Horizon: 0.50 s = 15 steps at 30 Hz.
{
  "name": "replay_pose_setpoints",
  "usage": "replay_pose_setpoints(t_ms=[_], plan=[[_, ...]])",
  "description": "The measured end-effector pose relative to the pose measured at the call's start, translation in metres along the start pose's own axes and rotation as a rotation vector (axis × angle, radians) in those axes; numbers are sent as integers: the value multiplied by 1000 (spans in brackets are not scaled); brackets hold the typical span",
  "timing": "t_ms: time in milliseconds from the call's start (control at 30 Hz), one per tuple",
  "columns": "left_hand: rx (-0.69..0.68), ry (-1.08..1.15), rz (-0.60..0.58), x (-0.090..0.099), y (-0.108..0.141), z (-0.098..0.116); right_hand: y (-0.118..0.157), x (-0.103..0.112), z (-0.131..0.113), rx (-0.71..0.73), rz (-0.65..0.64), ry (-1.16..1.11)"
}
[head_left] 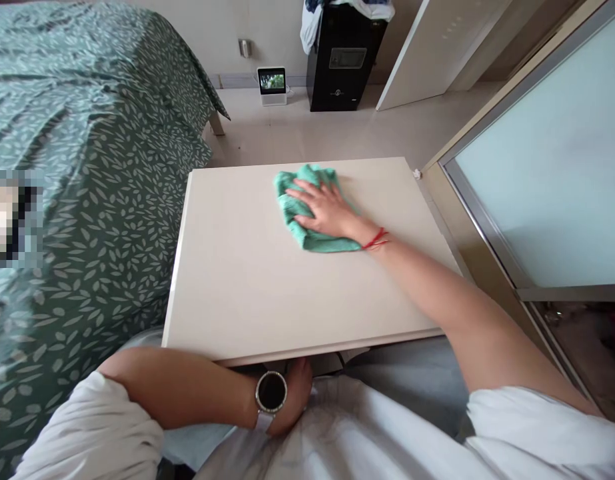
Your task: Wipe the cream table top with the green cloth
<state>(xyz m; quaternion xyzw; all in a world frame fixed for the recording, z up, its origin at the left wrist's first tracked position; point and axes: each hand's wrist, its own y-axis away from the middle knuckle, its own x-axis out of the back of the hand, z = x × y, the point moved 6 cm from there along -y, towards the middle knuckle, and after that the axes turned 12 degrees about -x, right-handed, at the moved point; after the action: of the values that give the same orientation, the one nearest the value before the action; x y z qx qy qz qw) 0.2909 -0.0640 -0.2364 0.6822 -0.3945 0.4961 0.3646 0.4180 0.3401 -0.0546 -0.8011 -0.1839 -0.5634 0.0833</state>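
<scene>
A green cloth (290,217) lies bunched on the far half of the pale tabletop (237,287). My right hand (324,207) rests flat on top of it, palm down with the fingers spread. A red string bracelet (377,239) circles that wrist. Close to my body, my left hand (298,393) is by the table's near edge, above my lap. Its fingers are mostly hidden, so I cannot see whether they are closed. On the left wrist is a round-faced watch (271,392) with a light strap.
Left of the table stands a bed with a green leaf-patterned cover (112,167). Beyond it on the floor are a small screen device (272,83) and a black cabinet (342,67) with clothes on top. A frosted sliding panel (552,160) borders the right side.
</scene>
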Motion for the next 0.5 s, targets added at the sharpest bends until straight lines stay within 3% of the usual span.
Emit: replay_pose_setpoints(t_ms=[100, 233, 367, 500], plan=[[-116, -86, 10, 5, -3, 2, 26, 25, 75, -224, 64, 40], [-105, -94, 10, 7, -4, -3, 80, 45, 146, -478, 168, 113], [-77, -92, -15, 4, -4, -8, 137, 46, 176, -660, 265, 120], [-98, -99, -44, -1, -4, -7, 174, 34, 168, -714, 320, 148]])
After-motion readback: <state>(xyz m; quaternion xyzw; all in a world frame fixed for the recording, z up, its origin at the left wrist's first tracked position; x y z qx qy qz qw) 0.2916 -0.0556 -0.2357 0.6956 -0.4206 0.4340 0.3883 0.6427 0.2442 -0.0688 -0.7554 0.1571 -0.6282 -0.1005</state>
